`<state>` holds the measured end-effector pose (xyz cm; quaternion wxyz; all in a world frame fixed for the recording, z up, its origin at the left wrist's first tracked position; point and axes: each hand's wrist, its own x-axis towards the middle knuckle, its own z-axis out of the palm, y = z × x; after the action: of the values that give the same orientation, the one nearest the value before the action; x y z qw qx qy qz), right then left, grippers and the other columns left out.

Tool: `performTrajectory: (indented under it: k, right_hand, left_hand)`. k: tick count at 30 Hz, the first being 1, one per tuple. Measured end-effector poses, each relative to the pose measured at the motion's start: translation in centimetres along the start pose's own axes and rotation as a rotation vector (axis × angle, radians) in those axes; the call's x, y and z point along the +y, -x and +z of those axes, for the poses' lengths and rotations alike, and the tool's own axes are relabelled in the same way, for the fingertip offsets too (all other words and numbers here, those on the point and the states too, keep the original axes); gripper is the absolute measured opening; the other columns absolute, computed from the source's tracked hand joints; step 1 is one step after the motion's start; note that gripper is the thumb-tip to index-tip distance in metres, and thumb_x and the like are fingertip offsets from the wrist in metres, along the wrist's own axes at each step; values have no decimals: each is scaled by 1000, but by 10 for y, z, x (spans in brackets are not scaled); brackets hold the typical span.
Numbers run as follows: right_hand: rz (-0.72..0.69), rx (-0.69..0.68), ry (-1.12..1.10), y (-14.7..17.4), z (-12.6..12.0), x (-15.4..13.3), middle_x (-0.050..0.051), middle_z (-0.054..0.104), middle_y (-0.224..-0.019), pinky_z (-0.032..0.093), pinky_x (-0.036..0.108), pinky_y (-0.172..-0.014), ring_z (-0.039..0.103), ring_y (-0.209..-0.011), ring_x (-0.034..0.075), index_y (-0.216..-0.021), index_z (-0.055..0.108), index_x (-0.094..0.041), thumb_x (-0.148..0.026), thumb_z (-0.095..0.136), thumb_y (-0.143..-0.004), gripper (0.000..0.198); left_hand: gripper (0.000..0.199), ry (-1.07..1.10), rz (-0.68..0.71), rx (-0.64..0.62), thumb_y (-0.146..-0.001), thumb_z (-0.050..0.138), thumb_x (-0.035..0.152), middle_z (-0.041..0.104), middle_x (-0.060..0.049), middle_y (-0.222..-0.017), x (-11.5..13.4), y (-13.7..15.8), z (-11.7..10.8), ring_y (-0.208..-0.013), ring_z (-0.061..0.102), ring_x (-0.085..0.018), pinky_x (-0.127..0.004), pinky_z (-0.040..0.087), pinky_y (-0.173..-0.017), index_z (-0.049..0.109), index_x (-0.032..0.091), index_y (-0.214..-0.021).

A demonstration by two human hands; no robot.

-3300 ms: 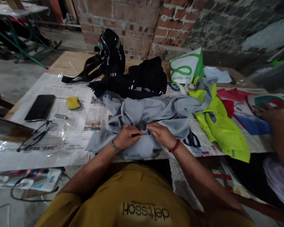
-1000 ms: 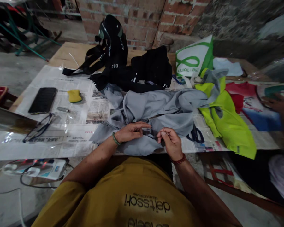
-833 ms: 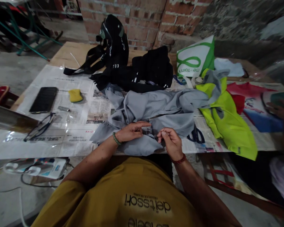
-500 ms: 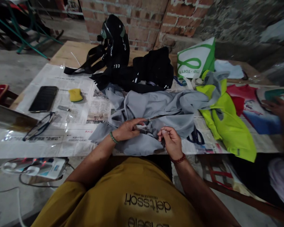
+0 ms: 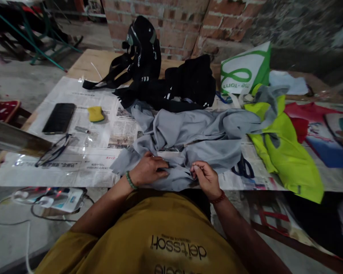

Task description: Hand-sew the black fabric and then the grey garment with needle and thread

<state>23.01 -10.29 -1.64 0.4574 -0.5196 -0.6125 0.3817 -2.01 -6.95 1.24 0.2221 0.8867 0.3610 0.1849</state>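
Note:
A grey garment (image 5: 198, 127) lies crumpled across the table in front of me, its near edge hanging close to my body. On its near left part rests my left hand (image 5: 149, 170), fingers bent down and closed on the cloth. My right hand (image 5: 205, 178) is closed in a pinch at the garment's near right part, thumb against forefinger. Whatever it pinches is too small to make out. Dark-handled scissors (image 5: 242, 168) lie to the right of that hand, partly under the grey cloth.
Newspaper (image 5: 77, 152) covers the table. At left are a phone (image 5: 58, 118), a sponge (image 5: 95, 113), a small grey stick (image 5: 81, 129) and glasses (image 5: 53, 152). Behind sit a black bag (image 5: 144, 49) and black clothing (image 5: 191, 82). A yellow-green garment (image 5: 288, 152) lies right; a power strip (image 5: 64, 199) is below.
My left hand has drawn nearer to my body, and its stretched fingers have curled onto the cloth. My right hand stays pinched in nearly the same place. Another person's hand at right has moved outward.

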Motion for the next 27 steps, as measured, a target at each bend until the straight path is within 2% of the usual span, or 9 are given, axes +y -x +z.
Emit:
performTrajectory:
  k: [6,10,15,23,27]
  right_hand:
    - [-57,-13,117,3,0,8,0,63,-70,45,20,-51,53,-53,8,-94,59,-19,-33,50,-90,17]
    - [-84,-9,170,5,-1,10,0,63,-70,45,21,-52,54,-54,8,-95,60,-19,-33,49,-91,18]
    - [-131,2,209,4,-3,10,0,64,-72,46,21,-54,54,-55,9,-98,61,-21,-29,48,-91,16]
    - [-403,-71,372,-29,-15,-21,4,65,-91,51,27,-67,60,-69,12,-100,64,-26,-19,44,-91,23]
    - [-519,-213,485,-44,-11,-30,5,62,-91,49,29,-75,60,-86,15,-104,65,-26,-16,43,-90,27]
  left_hand:
    - [13,-99,28,140,-86,54,21,69,-3,-82,17,10,10,-82,61,-17,-36,34,-86,67,20,-86]
    - [13,-81,58,158,-85,58,27,69,-4,-81,23,11,16,-78,62,-17,-36,35,-84,68,20,-89]
    - [18,9,41,186,-88,55,32,70,-2,-75,18,8,28,-73,63,-14,-34,36,-82,70,20,-88]
    - [20,107,-7,276,-86,59,34,71,-4,-79,18,1,25,-78,62,-15,-35,38,-82,72,20,-80]
    - [18,192,-21,275,-85,60,33,71,-3,-77,17,1,26,-75,62,-14,-34,39,-80,72,20,-83]
